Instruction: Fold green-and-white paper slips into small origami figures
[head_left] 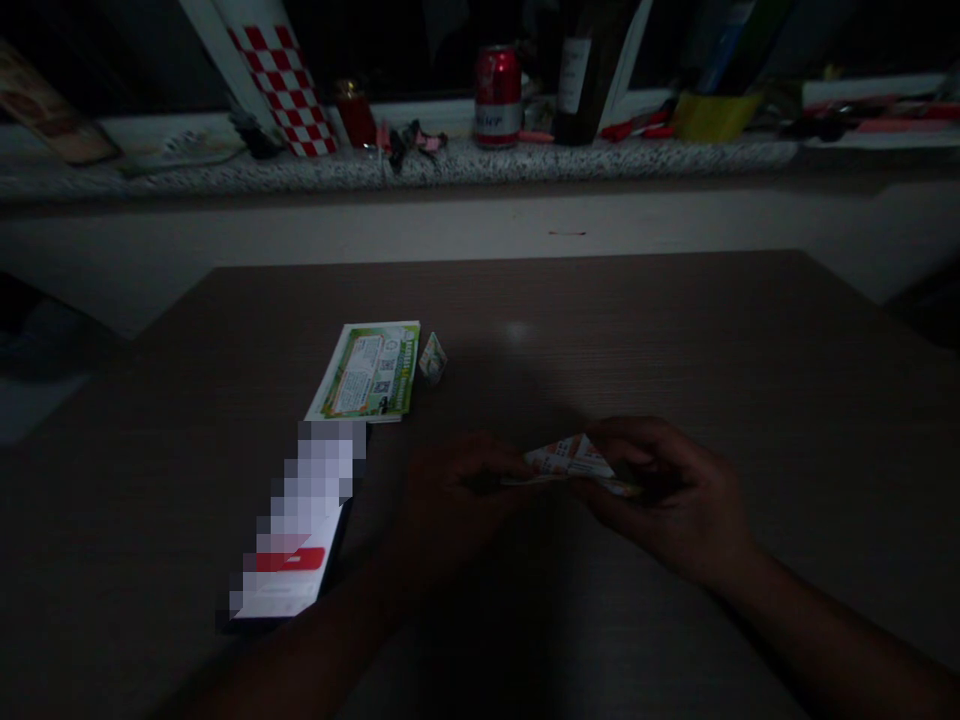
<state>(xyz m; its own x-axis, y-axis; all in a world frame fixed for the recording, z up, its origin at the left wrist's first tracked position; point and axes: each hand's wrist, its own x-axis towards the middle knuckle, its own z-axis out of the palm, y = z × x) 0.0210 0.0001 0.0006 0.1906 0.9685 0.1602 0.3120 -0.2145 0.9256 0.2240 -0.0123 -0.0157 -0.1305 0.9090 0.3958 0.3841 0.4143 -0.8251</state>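
Observation:
Between both hands, just above the table, is a small piece of folded printed paper (574,458), white with orange print and a pointed upper edge. My left hand (469,485) pinches its left end between thumb and fingers. My right hand (667,495) grips the right end, thumb below and fingers above. Dim light hides parts of the fingers. Beyond my left hand stands a small folded paper piece (433,360), printed in green and white. Beside it lies a stack of green printed sheets (366,375).
A lit phone (289,570), its screen partly blurred out, lies left of my left forearm. Behind the brown table (637,320) a granite sill (450,170) carries a red can (498,97), a dark bottle (581,80), a red-and-white checkered tube (289,95) and a yellow container (716,117).

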